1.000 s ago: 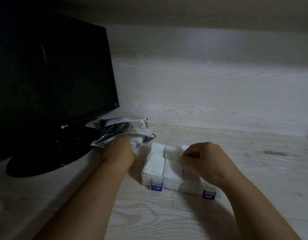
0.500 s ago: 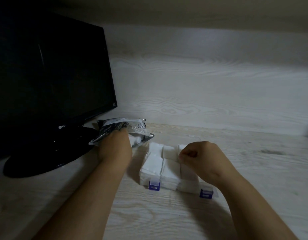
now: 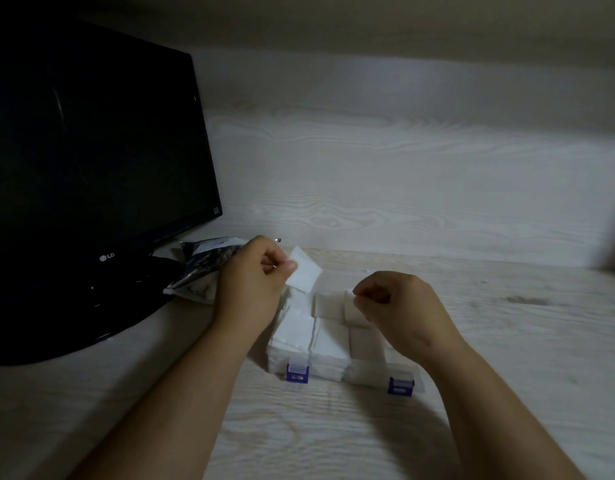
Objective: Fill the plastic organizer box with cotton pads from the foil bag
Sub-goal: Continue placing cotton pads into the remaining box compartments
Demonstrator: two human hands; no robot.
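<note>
The clear plastic organizer box [image 3: 368, 370] with two blue latches lies on the pale wooden desk, its compartments packed with white cotton pads [image 3: 295, 332]. My left hand [image 3: 252, 289] hovers over the box's far left corner and pinches one square cotton pad [image 3: 304, 273] between thumb and fingers. The foil bag [image 3: 202, 268] lies just left of that hand, beside the monitor base, with pads showing at its mouth. My right hand [image 3: 399, 303] rests over the box's right side, fingers curled against a pad at the far right compartment; whether it grips that pad is unclear.
A black monitor [image 3: 91, 161] on a round black base [image 3: 67, 323] fills the left side, close behind the foil bag. A pale wood-grain wall [image 3: 403, 185] rises behind the desk. Bare desk surface [image 3: 524, 323] extends to the right of the box.
My left hand has come out of the foil bag with one cotton pad and lifted it right, over the box. My right hand has stayed over the box's right side.
</note>
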